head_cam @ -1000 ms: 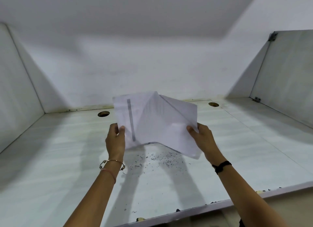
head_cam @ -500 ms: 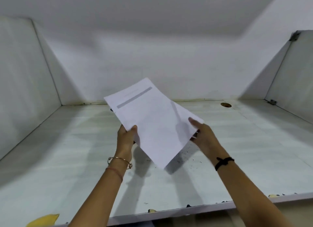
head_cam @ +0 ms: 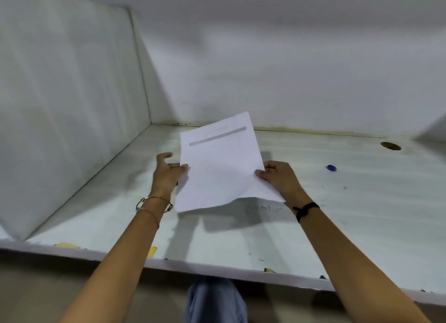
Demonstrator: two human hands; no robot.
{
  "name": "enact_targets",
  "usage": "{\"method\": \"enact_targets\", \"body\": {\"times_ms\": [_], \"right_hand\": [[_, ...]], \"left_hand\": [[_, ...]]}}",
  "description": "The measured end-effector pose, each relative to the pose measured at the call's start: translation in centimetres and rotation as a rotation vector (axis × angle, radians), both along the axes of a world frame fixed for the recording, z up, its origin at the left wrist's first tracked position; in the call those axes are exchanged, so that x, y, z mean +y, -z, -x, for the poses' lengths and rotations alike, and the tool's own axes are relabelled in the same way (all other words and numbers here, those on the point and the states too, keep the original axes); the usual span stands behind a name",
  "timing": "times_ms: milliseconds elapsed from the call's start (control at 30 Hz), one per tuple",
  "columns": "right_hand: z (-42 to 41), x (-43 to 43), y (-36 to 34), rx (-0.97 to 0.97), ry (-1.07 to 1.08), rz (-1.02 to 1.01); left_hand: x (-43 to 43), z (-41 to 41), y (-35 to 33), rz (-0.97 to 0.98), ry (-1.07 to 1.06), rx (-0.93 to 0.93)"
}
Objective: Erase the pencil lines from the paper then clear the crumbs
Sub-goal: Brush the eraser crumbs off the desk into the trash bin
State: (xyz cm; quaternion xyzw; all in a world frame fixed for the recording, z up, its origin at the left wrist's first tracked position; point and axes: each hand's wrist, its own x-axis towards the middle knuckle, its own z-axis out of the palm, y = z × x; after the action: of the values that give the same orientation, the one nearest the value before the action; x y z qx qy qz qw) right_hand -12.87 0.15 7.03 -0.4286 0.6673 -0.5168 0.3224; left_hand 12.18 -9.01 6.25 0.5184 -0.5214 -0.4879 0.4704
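A white sheet of paper (head_cam: 217, 163) with a grey bar near its top hangs a little above the white desk (head_cam: 362, 202), tilted and slightly curled. My left hand (head_cam: 167, 172) holds its left edge, thumb on the sheet and one finger lifted clear. At the right edge my right hand (head_cam: 280, 178) pinches it, thumb on top. Dark eraser crumbs (head_cam: 263, 207) lie scattered on the desk below and to the right of the sheet's lower edge.
A small blue object (head_cam: 331, 167) lies on the desk to the right. There is a round cable hole (head_cam: 390, 145) at the back right. A white side panel (head_cam: 72, 105) walls the left. Yellow scraps (head_cam: 152, 251) sit by the front edge (head_cam: 217, 272).
The folded, shaken sheet has opened flat and moved left, away from above the crumbs. Both hands stay at its edges. The view has turned left.
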Motion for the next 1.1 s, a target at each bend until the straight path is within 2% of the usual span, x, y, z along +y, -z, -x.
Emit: {"method": "enact_targets", "body": {"times_ms": [100, 200, 267, 367, 433, 533, 633, 867, 967, 1100], "right_hand": [[-4.1, -1.9, 1.8, 0.003, 0.03, 0.03], [-7.9, -2.7, 3.0, -0.031, -0.006, 0.03], [-10.1, -2.8, 3.7, -0.046, -0.049, 0.023], [-12.5, -3.1, 5.0, 0.011, -0.104, 0.023], [-13.4, -3.4, 5.8, 0.129, -0.128, 0.004], [-13.6, -3.6, 6.2, 0.42, -0.17, -0.003], [-13.0, -3.5, 6.5, 0.63, -0.187, -0.031], [-11.6, -3.1, 5.4, 0.554, -0.201, 0.043], [-10.0, -2.4, 3.9, 0.5, -0.172, 0.099], [-6.9, -0.6, 2.4, 0.351, -0.083, 0.174]], "left_hand": [[-1.2, -4.2, -0.1, 0.05, -0.065, -0.243], [-1.5, -7.1, -0.5, 0.108, -0.023, -0.519], [-0.9, -7.7, -0.2, 0.164, 0.062, -0.733], [0.4, -6.8, 0.8, 0.166, 0.248, -1.171], [1.0, -5.6, 1.4, 0.115, 0.388, -1.291], [1.7, -4.3, 2.6, -0.037, 0.542, -1.316], [2.1, -4.2, 3.3, -0.092, 0.573, -1.339], [2.9, -3.0, 2.9, 0.01, 0.473, -1.335], [3.4, -1.1, 2.5, 0.175, 0.357, -1.122], [4.5, 3.2, 2.0, 0.286, 0.269, -0.652]]}}
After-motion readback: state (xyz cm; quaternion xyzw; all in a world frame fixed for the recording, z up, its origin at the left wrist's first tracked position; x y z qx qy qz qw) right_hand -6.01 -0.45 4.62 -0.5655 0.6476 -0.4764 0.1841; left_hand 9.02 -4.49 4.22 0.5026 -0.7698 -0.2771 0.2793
